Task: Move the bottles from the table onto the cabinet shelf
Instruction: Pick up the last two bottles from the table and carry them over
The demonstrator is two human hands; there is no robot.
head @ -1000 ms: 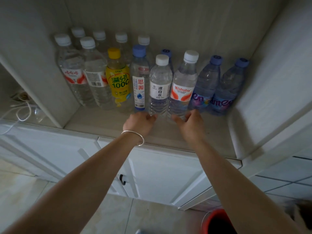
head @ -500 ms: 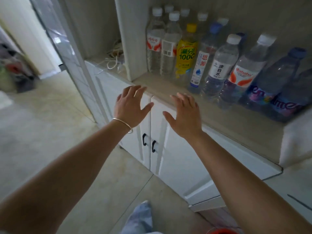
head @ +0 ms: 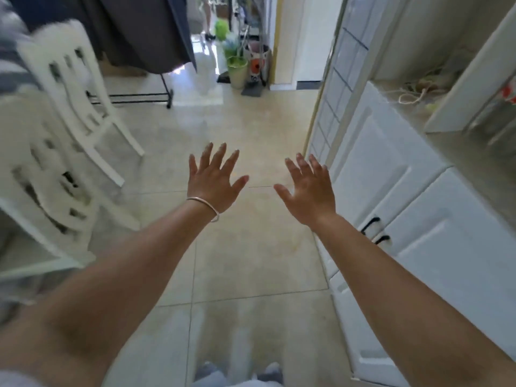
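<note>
My left hand (head: 213,181), with a thin bracelet on the wrist, is stretched out over the tiled floor with fingers spread and nothing in it. My right hand (head: 308,189) is beside it, also open and empty, just left of the white cabinet (head: 396,191). The cabinet shelf (head: 474,160) runs along the right edge. Only a blurred sliver of a bottle (head: 509,94) with a red label shows at the far right. The table is not in view.
White chairs (head: 67,113) stand blurred at the left. A clothes rack with dark fabric (head: 134,37) and a green bucket with cleaning things (head: 237,68) are at the back. A cord (head: 413,93) lies in the cabinet's left niche. Tiled floor (head: 223,129) stretches ahead.
My view has swung left, away from the shelf of bottles toward the room. Both hands let go of the bottles, pulled back from the shelf and now hang open over the floor.
</note>
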